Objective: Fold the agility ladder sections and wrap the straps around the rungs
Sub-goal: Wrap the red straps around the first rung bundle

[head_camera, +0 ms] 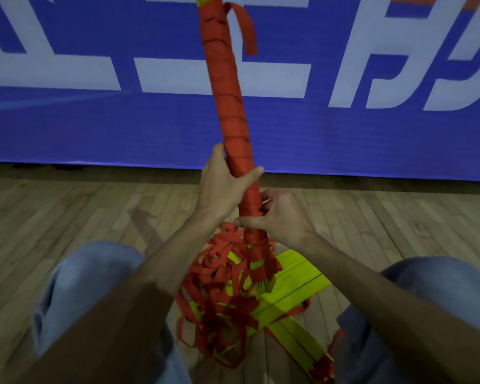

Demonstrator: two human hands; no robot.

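Wrapped bundle [227,87] of rungs stands near-upright, long axis running up and away from the person, top leaning slightly left. Red strap covers most of its length.

Left hand [225,184] grips the bundle partway up, thumb across the front, fingers curled behind. Right hand [280,217] sits just below it on the bundle's right side, at the lower edge of the wrap, fingers curled round, thumb laid across the front. Both are clamped on the bundle, and the right is nearer the unwrapped end.

Loose straps [219,284] hang in a tangle directly below the bundle, left of its foot. Flat rungs [297,278], yellow, lie on the floor [67,212] to the bundle's lower right. My read: the next turn has to come from that tangle, up to the right hand.

Unclear:
- whether the right hand also pinches a live strap; its fingers hide that
- which strand in the tangle feeds the wrap
- bundle top is cut off; strap tail [245,29] dangles free just right of it
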